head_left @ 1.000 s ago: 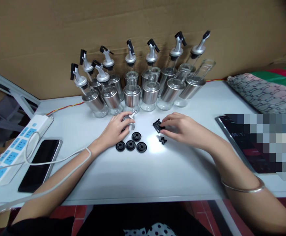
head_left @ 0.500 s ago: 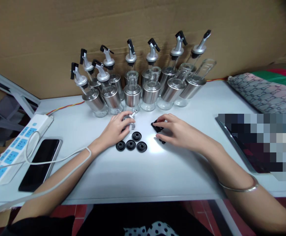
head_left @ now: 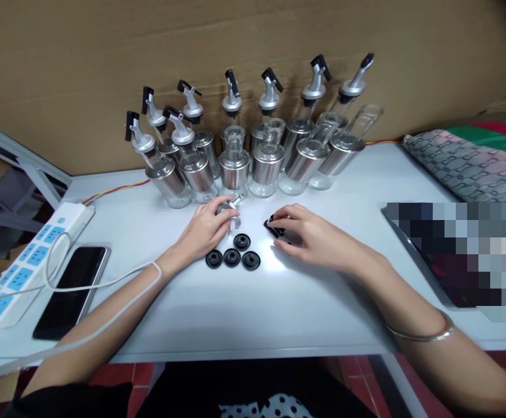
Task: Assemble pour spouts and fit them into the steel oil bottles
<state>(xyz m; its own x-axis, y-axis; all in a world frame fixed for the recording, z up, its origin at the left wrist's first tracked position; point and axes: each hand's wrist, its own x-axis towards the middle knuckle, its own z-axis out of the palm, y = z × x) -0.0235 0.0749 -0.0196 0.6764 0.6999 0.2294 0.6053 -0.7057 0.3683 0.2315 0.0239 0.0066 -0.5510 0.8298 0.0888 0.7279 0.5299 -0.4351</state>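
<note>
My left hand (head_left: 205,227) curls its fingers over silver pourer spouts (head_left: 236,222) lying on the table; the hand partly hides them, so I cannot tell how many there are. Just below its fingertips lie several round black stoppers (head_left: 231,257), grouped close together. To the right, my right hand (head_left: 303,235) hovers low with thumb and fingers apart. Its fingertips touch small black levers (head_left: 274,227), partly covered by the hand. Behind both hands stand glass bottles with steel sleeves (head_left: 234,168); some carry silver pourers with black levers (head_left: 182,133), while several in front have bare necks.
At the left lie a white power strip (head_left: 39,255) and a phone (head_left: 76,284); a white cable (head_left: 118,284) crosses my left forearm. A tablet-like device (head_left: 422,261), partly blurred out, lies right. Patterned fabric (head_left: 474,157) is behind it. Cardboard (head_left: 235,35) backs the table.
My right hand has shifted slightly, and the black levers under its fingertips have moved a little to the left. My left hand stays nearly still over the silver spouts.
</note>
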